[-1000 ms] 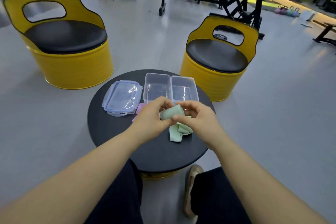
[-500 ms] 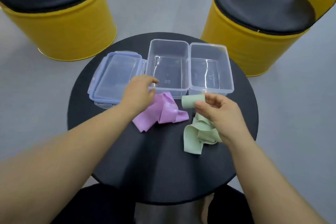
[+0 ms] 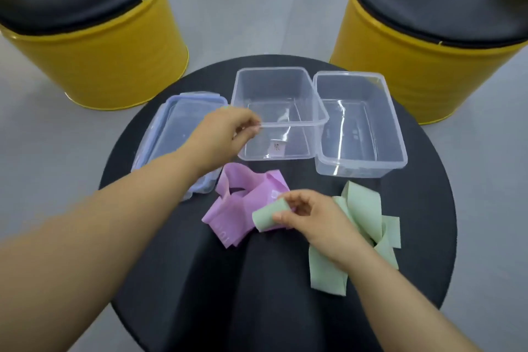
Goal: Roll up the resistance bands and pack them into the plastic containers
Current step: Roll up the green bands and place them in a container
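Note:
Two clear plastic containers stand side by side at the back of the round black table. My left hand pinches the near left rim of the left container, which is tilted up toward me. The right container sits flat and holds nothing. My right hand grips the rolled end of the green band; the rest of that band lies loose to the right. A crumpled pink band lies between my hands.
A stack of clear lids with bluish clips lies at the table's left, partly under my left forearm. Two yellow drum seats with black cushions stand behind the table, one on the left and one on the right. Grey floor surrounds the table.
My left hand let go of the green roll, reached forward and took the left container's rim, tilting it. My right hand keeps the green roll and has drawn nearer. The camera tipped downward.

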